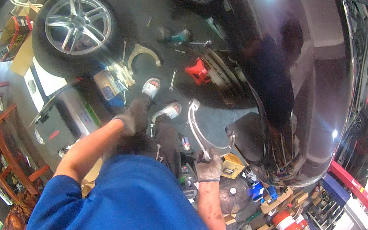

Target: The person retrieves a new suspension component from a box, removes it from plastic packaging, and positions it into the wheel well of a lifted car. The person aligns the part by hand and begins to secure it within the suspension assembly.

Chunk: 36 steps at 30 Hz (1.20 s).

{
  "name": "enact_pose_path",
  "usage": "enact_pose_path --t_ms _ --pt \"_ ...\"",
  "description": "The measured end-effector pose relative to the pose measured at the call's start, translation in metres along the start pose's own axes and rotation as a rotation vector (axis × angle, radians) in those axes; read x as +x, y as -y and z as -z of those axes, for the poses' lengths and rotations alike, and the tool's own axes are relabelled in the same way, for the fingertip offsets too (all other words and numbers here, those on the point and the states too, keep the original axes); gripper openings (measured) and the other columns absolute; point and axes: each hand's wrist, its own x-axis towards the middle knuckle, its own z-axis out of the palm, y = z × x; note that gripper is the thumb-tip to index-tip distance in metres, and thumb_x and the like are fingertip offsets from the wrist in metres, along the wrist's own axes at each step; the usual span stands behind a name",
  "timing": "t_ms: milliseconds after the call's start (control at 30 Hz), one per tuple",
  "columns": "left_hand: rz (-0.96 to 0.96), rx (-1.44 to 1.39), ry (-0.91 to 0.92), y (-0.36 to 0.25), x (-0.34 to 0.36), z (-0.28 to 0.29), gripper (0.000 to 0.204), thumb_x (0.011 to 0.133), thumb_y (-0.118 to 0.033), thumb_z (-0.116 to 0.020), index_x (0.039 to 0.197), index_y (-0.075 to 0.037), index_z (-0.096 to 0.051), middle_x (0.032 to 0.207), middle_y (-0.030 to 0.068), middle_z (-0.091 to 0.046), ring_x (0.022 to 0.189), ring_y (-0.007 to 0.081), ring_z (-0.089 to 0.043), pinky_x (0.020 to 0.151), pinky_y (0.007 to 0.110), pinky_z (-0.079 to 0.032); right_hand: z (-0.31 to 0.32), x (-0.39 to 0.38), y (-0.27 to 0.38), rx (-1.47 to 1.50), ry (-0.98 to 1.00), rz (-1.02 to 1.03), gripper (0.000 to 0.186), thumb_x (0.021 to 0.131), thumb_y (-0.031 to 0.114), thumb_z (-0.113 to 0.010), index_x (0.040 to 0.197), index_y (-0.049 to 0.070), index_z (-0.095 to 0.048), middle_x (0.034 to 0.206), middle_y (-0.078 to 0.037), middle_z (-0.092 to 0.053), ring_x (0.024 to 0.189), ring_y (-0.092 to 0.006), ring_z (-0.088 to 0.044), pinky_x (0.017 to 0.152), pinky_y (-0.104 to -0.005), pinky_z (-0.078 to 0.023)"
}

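My right hand, in a grey work glove, is closed around one end of a curved silver suspension control arm. The arm bends like a large C and is held up off the floor, right of my feet. Beside my thigh is my left hand, also gloved; it is blurred and its fingers cannot be made out. A second curved metal arm lies on the floor beyond my feet. Close to it rest a spanner and a cardboard box with metal parts on top.
A dark car fills the right side, with a red jack stand near it. At the left lies a wheel. A green power tool is on the floor ahead. Boxes and a round dark cover crowd the lower right.
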Motion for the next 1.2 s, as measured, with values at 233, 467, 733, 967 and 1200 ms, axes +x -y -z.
enact_pose_path --t_ms 233,467,733,967,1200 --pt "0.221 -0.292 -0.088 -0.051 -0.102 -0.027 0.037 0.082 -0.036 -0.070 0.100 -0.006 -0.085 0.103 0.0185 -0.082 0.097 0.0375 -0.079 0.087 0.049 -0.062 -0.017 -0.002 0.006 -0.188 0.142 0.175 0.027 0.097 0.009 -0.068 0.123 0.003 -0.063 0.113 -0.010 -0.068 0.097 -0.0234 -0.068 0.084 -0.0420 -0.059" --pt "0.161 -0.069 0.052 -0.016 0.013 0.072 0.037 0.084 -0.041 -0.077 0.096 -0.007 -0.085 0.103 0.0192 -0.081 0.097 0.0373 -0.079 0.085 0.049 -0.063 -0.047 0.028 0.011 -0.194 0.455 0.368 0.054 0.086 0.002 -0.064 0.140 -0.003 -0.059 0.126 -0.011 -0.070 0.115 -0.0267 -0.071 0.105 -0.0436 -0.057" --pt "-0.148 0.126 -0.675 0.032 0.196 0.214 0.029 0.095 -0.027 -0.066 0.110 -0.007 -0.082 0.103 0.0152 -0.080 0.094 0.0358 -0.079 0.083 0.045 -0.065 -0.062 0.098 0.040 -0.333 0.537 0.700 0.073 0.076 0.003 -0.066 0.148 -0.005 -0.053 0.131 -0.013 -0.069 0.120 -0.0283 -0.071 0.108 -0.0456 -0.057" --pt "-0.621 0.146 -1.417 0.026 0.288 0.298 0.039 0.090 -0.023 -0.074 0.125 -0.005 -0.071 0.116 0.0189 -0.071 0.100 0.0387 -0.071 0.085 0.050 -0.061 -0.028 0.170 0.022 -0.302 0.435 0.984 0.039 0.061 -0.004 -0.068 0.101 0.000 -0.071 0.115 -0.017 -0.073 0.099 -0.0340 -0.074 0.084 -0.0437 -0.059" --pt "-0.621 0.281 -1.695 -0.007 0.344 0.330 0.058 0.091 -0.040 -0.077 0.138 -0.007 -0.067 0.115 0.0207 -0.067 0.104 0.0428 -0.066 0.087 0.055 -0.054 -0.023 0.185 0.017 -0.945 0.157 1.932 0.016 0.071 -0.005 -0.079 0.078 0.006 -0.069 0.095 -0.012 -0.072 0.080 -0.0310 -0.072 0.075 -0.0402 -0.058"
